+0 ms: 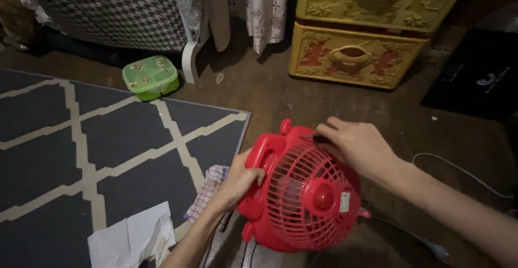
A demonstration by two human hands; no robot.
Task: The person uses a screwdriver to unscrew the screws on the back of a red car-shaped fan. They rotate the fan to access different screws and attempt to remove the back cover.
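Small red plastic fan with round ribbed grille (307,192) sits on bare wooden floor (302,95), just beside corner of grey patterned rug (108,138). Left hand (240,181) clamped on fan's left housing. Right hand (359,145) rests fingers on grille's top rim, apart from left. Green square plastic lidded box (151,76) well apart at rug's far edge. Crumpled white paper (132,238) on rug near left forearm.

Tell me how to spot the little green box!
Find the grey rug with pale stripes. Just past its far edge, on the brown floor by a white leg, sits the green box. It is the only green thing, square with rounded corners and a pictured lid.
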